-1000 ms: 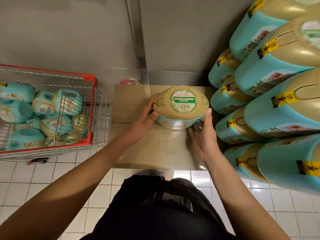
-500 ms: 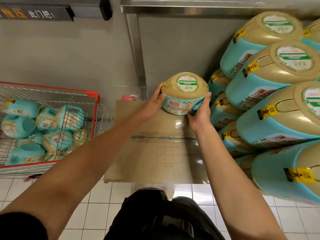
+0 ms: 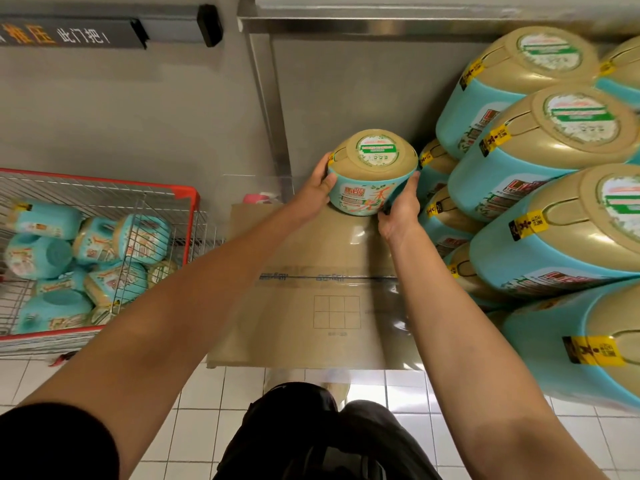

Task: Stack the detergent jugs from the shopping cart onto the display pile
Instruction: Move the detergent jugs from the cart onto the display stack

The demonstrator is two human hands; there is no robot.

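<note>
Now cart [image 3: 187, 195] w/ teal jugs [image 3: 38, 254].

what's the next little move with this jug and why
Probably settle the jug flat on the cardboard and nudge it right against the pile. The left hand and right hand grip its sides at the cardboard's far end, and the right hand sits between it and the pile.

Arms outstretched, left hand [image 3: 316, 194], right hand [image 3: 398, 211], both gripping
</note>
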